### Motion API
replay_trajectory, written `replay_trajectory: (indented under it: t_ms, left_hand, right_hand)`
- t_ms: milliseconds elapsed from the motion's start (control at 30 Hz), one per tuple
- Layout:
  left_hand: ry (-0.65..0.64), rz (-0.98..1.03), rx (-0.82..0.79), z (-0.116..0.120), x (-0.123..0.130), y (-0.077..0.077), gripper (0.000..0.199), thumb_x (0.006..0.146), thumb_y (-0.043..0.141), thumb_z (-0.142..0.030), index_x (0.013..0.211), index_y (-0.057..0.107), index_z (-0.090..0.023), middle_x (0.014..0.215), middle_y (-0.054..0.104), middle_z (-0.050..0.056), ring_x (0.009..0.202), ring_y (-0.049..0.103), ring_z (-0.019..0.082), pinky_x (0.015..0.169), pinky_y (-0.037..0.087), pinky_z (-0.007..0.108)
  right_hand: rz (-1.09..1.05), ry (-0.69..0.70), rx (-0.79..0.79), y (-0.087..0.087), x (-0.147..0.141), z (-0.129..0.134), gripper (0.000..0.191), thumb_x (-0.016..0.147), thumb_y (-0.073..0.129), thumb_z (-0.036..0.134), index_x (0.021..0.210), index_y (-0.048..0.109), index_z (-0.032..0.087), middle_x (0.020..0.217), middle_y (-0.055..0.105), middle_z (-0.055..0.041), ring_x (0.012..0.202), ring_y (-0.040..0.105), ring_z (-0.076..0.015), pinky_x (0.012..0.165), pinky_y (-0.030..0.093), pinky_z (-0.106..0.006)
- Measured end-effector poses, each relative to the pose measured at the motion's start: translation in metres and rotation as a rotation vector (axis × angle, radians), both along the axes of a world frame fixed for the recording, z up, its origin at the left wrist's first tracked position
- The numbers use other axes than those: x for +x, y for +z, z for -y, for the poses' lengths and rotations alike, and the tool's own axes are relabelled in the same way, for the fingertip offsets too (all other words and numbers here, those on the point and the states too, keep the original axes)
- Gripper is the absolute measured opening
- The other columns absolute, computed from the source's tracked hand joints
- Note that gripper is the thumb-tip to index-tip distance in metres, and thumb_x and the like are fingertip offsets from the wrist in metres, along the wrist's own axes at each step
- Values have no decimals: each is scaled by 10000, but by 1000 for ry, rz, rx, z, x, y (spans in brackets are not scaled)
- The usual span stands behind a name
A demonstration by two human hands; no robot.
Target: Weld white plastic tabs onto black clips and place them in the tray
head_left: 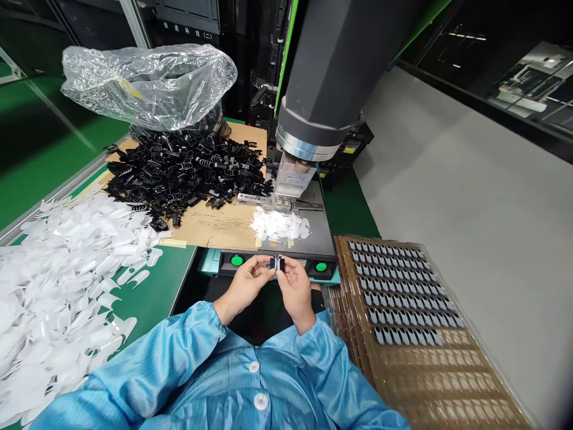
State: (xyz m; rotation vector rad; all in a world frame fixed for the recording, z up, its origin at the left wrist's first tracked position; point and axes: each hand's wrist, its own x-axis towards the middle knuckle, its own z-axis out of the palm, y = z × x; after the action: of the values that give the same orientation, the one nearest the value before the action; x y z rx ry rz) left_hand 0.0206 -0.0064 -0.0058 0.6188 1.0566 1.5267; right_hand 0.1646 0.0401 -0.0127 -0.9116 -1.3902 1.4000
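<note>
In front of the machine's base, my left hand (250, 278) and my right hand (295, 286) meet at the fingertips. Between thumb and finger my left hand pinches a small black plastic part (272, 263). A second dark piece (282, 263) sits in the pinch of my right hand, close beside the first. Pale edges show between the two pieces; whether they are joined I cannot tell. Just beyond my fingers, a small pile of white plastic pieces (280, 225) lies on the grey machine base (317, 230) below the press head (293, 173).
Black plastic parts (188, 167) are heaped on cardboard (219, 224) under a clear bag (152, 83). White pieces (67, 286) cover the green table (147, 298) at left. Green buttons (237, 260) flank my hands. Stacked trays (385, 364) at right hold rows of finished-looking grey-and-black parts (398, 298).
</note>
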Motion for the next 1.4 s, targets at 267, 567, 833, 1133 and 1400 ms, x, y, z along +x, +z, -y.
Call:
replay_trajectory:
  t_ms: [267, 567, 833, 1133, 1400]
  left_hand:
    - [15, -5, -3, 0, 2, -1, 421, 782, 945, -365, 1114, 743, -201, 953, 788, 29, 802, 723, 138, 856, 606, 300]
    - [-101, 307, -74, 2, -5, 15, 350, 872, 882, -393, 1095, 702, -194, 1099, 777, 75, 827, 754, 149, 744, 634, 262]
    - [-189, 516, -83, 2, -7, 17, 234, 949, 787, -301, 1147, 745, -183, 1051, 784, 86, 853, 772, 167, 783, 653, 262]
    - [-248, 559, -99, 3, -9, 15, 220, 985, 726, -281, 1167, 743, -159, 1068, 790, 108, 872, 774, 166, 760, 653, 238]
    - [-232, 551, -102, 1, -9, 19, 259, 942, 795, -280, 1154, 736, -142, 1036, 791, 112, 858, 786, 178, 742, 666, 235]
  right_hand:
    - [-12, 7, -1, -2, 1, 2, 368, 939, 777, 390, 1266, 674, 255, 1267, 747, -103, 1201, 726, -255, 1089, 599, -462]
    - [-117, -26, -150, 21, 3, 1, 412, 986, 703, 441, 1350, 635, 260, 1312, 749, -116, 1183, 728, -271, 996, 627, -465]
    - [-198, 42, -244, 36, 3, 6, 381, 982, 683, 408, 1342, 673, 287, 1268, 754, -74, 1038, 743, -238, 876, 640, -393]
    - [-221, 45, -270, 35, 3, 8, 342, 964, 692, 371, 1292, 684, 274, 1248, 748, -72, 1027, 730, -224, 872, 641, -382]
    - [-222, 61, -258, 32, 0, 4, 314, 947, 673, 343, 1257, 663, 293, 1166, 724, -56, 1001, 706, -231, 871, 624, -415]
